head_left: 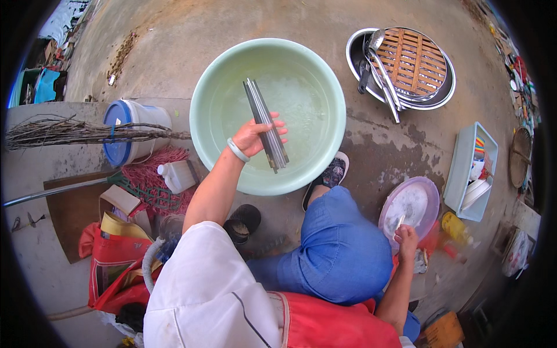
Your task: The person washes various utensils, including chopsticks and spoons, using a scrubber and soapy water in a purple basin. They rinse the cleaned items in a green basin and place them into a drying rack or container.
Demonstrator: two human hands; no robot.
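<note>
My left hand (252, 137) is palm up over a large pale green plastic basin (199, 117). Its thumb lies across a bundle of dark grey chopsticks (257, 102) with lighter metallic ones among them, and the fingers spread out underneath. Shallow water (300, 98) covers the basin's bottom. To my right, my right hand (407, 240) is closed at the near rim of a lilac plastic basin (431, 200). Between its fingers is a small pale object (400, 221), too small to identify. Whitish suds (411, 202) fill part of that basin.
A steel bowl (351, 48) holds a slatted wooden rack (407, 61) and a skimmer (377, 39). Right stands a light blue tub (454, 174). Left are a lidded bucket (150, 119), bundled twigs (65, 130), a white jug (179, 176) and a red bag (117, 252).
</note>
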